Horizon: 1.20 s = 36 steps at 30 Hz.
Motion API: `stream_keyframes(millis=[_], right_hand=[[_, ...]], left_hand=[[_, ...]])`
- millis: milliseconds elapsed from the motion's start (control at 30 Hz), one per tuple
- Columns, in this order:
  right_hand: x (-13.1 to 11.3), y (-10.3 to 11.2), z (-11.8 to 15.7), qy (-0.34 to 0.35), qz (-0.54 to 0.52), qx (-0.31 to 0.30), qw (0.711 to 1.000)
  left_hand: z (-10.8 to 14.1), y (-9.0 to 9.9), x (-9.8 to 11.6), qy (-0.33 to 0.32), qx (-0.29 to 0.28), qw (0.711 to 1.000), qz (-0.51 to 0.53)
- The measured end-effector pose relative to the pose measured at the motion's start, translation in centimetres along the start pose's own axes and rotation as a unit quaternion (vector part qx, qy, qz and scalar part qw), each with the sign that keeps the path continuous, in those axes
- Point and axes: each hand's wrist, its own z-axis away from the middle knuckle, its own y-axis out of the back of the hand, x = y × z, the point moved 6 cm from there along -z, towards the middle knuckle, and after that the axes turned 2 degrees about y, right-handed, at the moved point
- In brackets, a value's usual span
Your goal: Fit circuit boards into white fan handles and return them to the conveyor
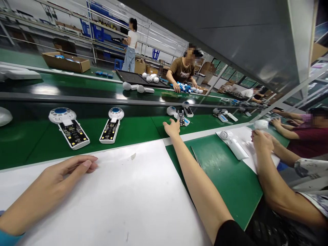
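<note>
Head view: smooth white paper sheet (133, 191) nearest, matte, flat on the green bench; left hand (66, 172) rests palm-down on it, fingers loosely curled together, holding nothing. Right hand (172, 128) stretched to the glossy green conveyor belt (133, 128), fingers loosely spread and empty, just short of an open handheld fan (180, 116) with round white head and bare dark circuit board. Two like units, the first open fan (68, 127) and second open fan (111, 124), lie face-up further left; a neighbouring person's hand (261, 141) lies by a closed white fan (232, 143).
</note>
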Motion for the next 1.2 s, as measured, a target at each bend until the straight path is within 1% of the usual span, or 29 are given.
stream_keyframes(millis=[300,500,633,1000,1200], right_hand=[[0.5,0.1,-0.2,-0.008,0.012,0.009,1.0],[0.9,-0.1,-0.5,-0.004,0.006,0.012,1.0],[1.1,-0.3,-0.7,-0.002,-0.002,0.017,1.0],[0.8,-0.3,-0.2,0.004,0.007,0.003,1.0],[0.5,-0.4,0.2,0.029,0.016,-0.009,0.999]], left_hand=[[-0.1,0.0,0.5,-0.021,0.014,1.0,-0.012],[0.4,-0.1,1.3,-0.038,0.003,0.999,-0.012],[0.3,0.0,1.4,-0.046,0.008,0.999,-0.016],[0.9,-0.2,2.1,-0.032,0.007,0.999,0.008],[0.9,-0.2,2.4,-0.039,0.016,0.999,0.014]])
